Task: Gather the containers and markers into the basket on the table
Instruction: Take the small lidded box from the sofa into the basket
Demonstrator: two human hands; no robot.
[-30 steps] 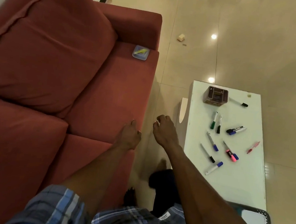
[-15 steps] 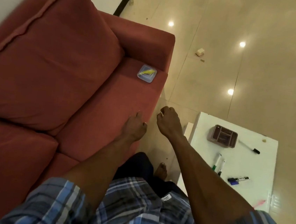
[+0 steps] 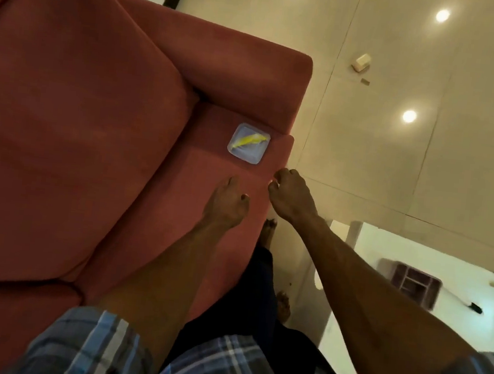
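Both hands are closing on the container (image 3: 248, 143), much nearer than a second ago; I am turning away from the table (image 3: 463, 264). Reach under way. Left hand (image 3: 226, 204) is hovering over the sofa (image 3: 99, 128) seat, grip loosely curled, empty. Right hand (image 3: 291, 198) is just beside the container, grip half curled, empty. Container is lying flat on the seat by the armrest, something yellow inside. Basket (image 3: 414, 284) and one marker (image 3: 263, 284) are sitting on the table, well apart. Nothing is blocking the approach.

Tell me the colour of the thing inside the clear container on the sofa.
Yellow, inside the clear square plastic container, head view.
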